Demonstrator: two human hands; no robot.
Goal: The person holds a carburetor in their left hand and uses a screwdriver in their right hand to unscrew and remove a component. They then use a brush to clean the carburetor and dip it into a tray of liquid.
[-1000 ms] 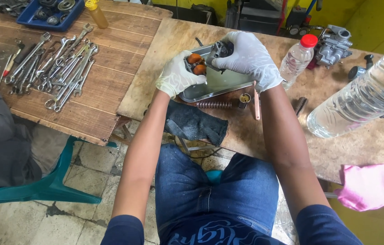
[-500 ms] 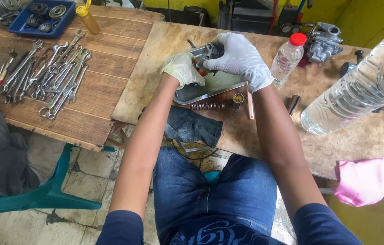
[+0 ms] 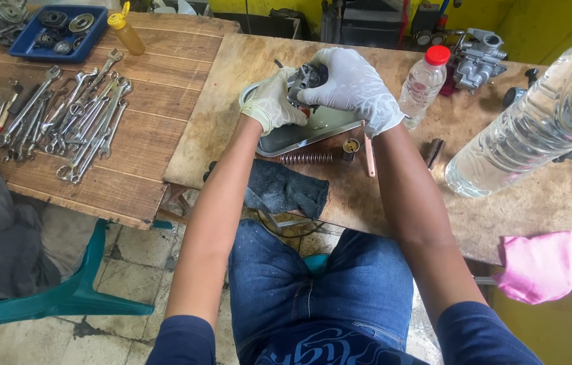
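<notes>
Both gloved hands are gripping a small metal engine part, left hand underneath and right hand wrapping over it, right above a metal tray on the desk. A spring is lying just below the hands, with a heap of wrenches sitting way off left.

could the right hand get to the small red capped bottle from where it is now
Probably yes. The right hand is wrapped on the metal part over the tray, and the red-capped bottle stands just to its right on the bench with nothing between them. It would have to let go first.
</notes>
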